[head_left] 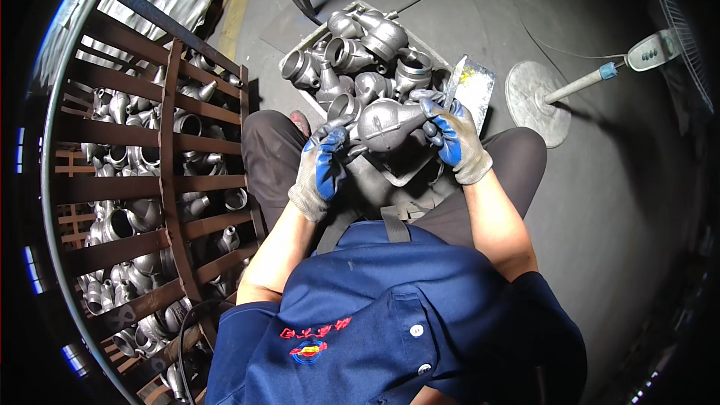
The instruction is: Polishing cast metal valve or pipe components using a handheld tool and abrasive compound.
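Between my two hands is a grey metal casting (pixel 384 127), a rounded hollow body with a tapering neck toward the right. My left hand (pixel 322 165), in a grey and blue work glove, is closed on the casting's left end. The gloved fingers of my right hand (pixel 452 135) are wrapped round the narrow neck. Just beyond and below it, a shallow tray (pixel 435 60) is heaped with similar castings (pixel 384 37), some showing round open mouths.
To the left stands a rusty slatted metal cage (pixel 169 135) full of castings. A small box with a pale, stained surface (pixel 474 90) is right of the tray. Farther right is a pedestal fan (pixel 540 101) with its cord on the floor. A dark cable (pixel 420 1) runs behind the tray.
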`<state>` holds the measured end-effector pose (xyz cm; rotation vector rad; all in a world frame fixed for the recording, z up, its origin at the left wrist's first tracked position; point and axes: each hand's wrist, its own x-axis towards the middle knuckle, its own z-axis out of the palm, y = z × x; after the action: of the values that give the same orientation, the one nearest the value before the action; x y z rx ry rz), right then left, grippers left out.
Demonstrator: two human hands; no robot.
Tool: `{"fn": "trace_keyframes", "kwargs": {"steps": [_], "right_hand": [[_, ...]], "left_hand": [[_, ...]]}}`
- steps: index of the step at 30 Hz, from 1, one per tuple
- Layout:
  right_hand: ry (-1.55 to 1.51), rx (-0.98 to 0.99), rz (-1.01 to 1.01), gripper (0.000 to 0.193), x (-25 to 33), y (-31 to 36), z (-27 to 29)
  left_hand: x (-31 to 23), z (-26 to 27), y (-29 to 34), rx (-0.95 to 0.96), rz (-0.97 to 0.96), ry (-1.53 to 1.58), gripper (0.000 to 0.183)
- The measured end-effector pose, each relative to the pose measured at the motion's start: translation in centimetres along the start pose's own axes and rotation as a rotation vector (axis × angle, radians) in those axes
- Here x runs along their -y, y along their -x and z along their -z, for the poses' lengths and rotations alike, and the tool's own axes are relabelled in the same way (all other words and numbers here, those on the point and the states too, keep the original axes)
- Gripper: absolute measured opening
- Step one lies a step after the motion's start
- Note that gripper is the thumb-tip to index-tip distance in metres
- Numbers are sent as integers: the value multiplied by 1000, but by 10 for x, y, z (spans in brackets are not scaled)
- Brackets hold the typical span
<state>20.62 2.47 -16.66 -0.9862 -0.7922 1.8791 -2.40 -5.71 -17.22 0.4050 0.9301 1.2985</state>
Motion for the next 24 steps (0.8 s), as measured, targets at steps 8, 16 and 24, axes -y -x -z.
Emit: {"fn": "trace_keyframes", "kwargs": {"steps": [8,16,24], "right_hand": [[145,66,7,25,8,0,-1],[104,123,-11,18,1,-5,11],[-645,101,-154,33,-19,16,-19]], "left_hand": [[3,2,-4,-46,-10,-30,30],[-4,-18,0,-108,-2,-21,34],[-8,-9,-11,-47,-511,-428,53]]}}
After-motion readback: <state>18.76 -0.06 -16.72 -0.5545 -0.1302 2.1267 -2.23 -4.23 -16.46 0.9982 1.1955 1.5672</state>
